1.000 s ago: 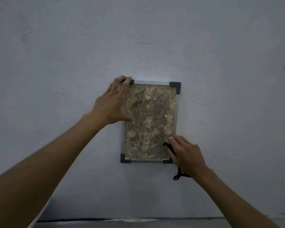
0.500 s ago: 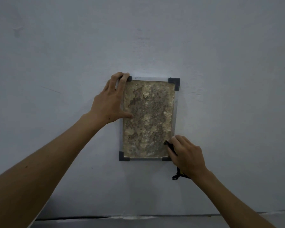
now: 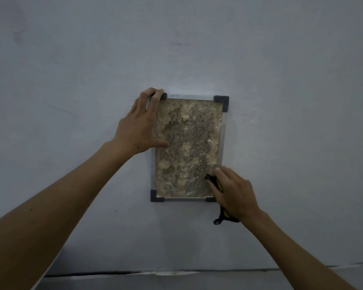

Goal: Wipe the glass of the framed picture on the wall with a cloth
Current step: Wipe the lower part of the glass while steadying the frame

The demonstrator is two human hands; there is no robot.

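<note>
Clearly, in the head view the wiping is under way: the right hand presses a dark cloth, gripped in its curled fingers, on the lower right of the glass. The left hand holds the framed picture on the wall at its upper left corner. Next, I judge, come strokes up and leftward; most glass lies open, bare wall all round.
</note>
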